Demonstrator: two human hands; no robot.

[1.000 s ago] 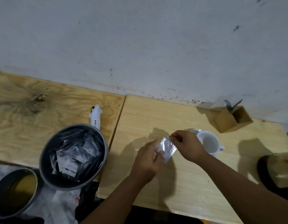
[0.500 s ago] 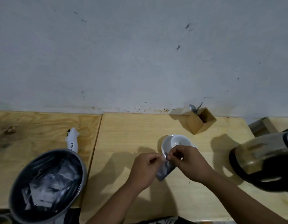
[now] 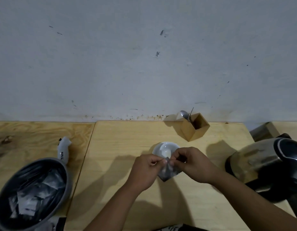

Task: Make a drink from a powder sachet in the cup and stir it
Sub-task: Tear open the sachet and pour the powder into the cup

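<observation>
We pinch the sachet [image 3: 167, 172] at its top edge with both hands, left hand [image 3: 147, 170] and right hand [image 3: 193, 164] closed on it, just in front of the cup [image 3: 164, 148] mid-worktop. It looks light, floppy and slick (tear near the corner).

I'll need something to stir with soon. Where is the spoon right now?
In the head view, the spoon stands in the wooden holder against the wall, at the table's far edge, beyond and to the right of the cup.
</observation>
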